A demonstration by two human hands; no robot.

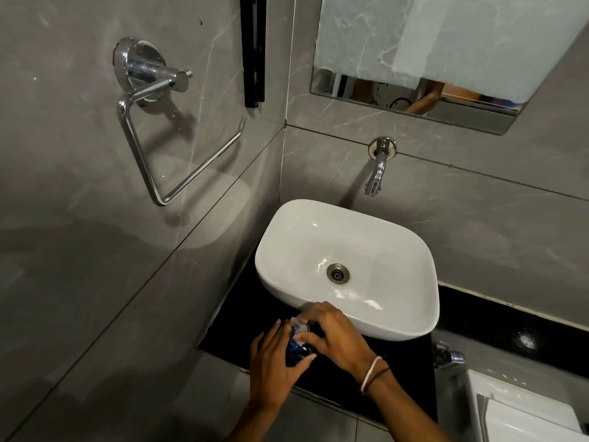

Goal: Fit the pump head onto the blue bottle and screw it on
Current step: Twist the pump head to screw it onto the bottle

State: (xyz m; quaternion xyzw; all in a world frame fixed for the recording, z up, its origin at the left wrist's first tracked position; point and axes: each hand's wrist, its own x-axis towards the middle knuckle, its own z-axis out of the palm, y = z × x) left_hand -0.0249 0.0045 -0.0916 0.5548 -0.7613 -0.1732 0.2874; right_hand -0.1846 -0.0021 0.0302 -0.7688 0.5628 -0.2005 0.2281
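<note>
A blue bottle (292, 349) stands on the black counter (334, 374) just in front of the white basin. My left hand (274, 365) wraps around its body, so only a small patch of blue shows between the fingers. A clear pump head (300, 327) sits on top of the bottle. My right hand (334, 336) covers it from above, fingers and thumb pinched around it. How far the pump head is seated on the neck is hidden by my fingers.
The white basin (376, 327) is right behind my hands, with a chrome wall tap (376, 173) above it. A chrome towel ring (178, 148) hangs on the left wall. A second chrome tap (447, 355) and a white fixture (522, 409) are at lower right.
</note>
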